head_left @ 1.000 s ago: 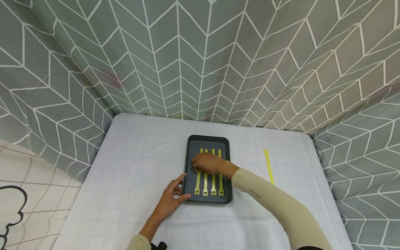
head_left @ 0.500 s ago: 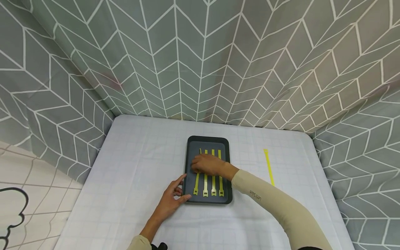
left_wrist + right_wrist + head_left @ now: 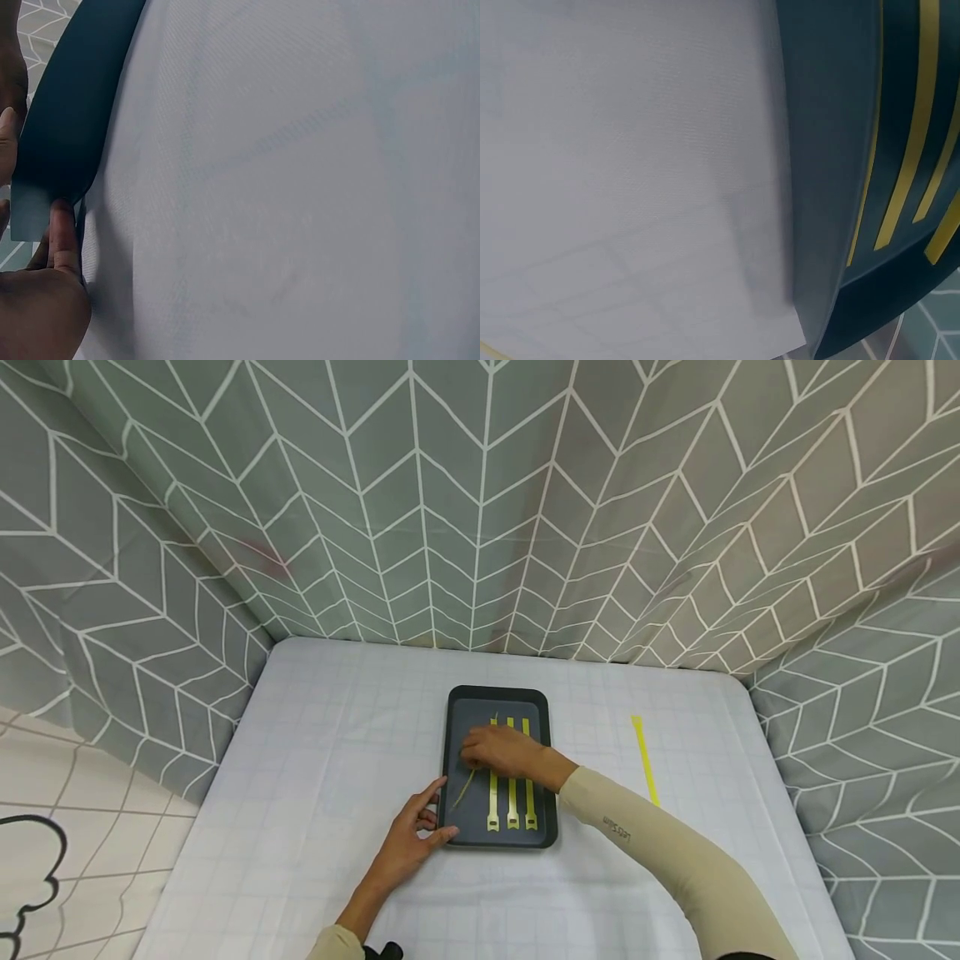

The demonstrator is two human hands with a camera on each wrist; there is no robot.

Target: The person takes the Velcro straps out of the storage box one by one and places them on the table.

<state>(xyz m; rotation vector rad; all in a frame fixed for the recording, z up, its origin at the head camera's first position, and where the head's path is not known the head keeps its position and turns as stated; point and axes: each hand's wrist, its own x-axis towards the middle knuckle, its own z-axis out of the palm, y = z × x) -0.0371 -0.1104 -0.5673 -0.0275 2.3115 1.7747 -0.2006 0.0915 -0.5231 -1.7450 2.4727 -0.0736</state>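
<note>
A dark grey tray (image 3: 498, 692) lies on the table. My left hand (image 3: 408, 837) holds its near left corner, thumb over the rim and fingers along the outer wall; the left wrist view shows a digit against the tray's wall (image 3: 75, 112). Over the tray, my right hand (image 3: 504, 750) pinches a yellow hook-and-loop cable tie (image 3: 463, 791), turned edge-on and slanting, its middle hidden by the fingers. Three more yellow cable ties (image 3: 512, 797) lie side by side in the tray beneath and right of that hand, slotted heads toward me. The right wrist view shows ties (image 3: 915, 135) beyond the tray wall.
Another yellow cable tie (image 3: 645, 760) lies on the white tablecloth (image 3: 337, 718) to the right of the tray, partly behind the right sleeve (image 3: 645, 835). Grey patterned curtains (image 3: 450, 527) stand behind the table and at both sides.
The leftmost cable tie, flat in the tray one second ago, is now lifted and twisted, its near end swung left in the right hand. The left hand stays at the tray's corner.
</note>
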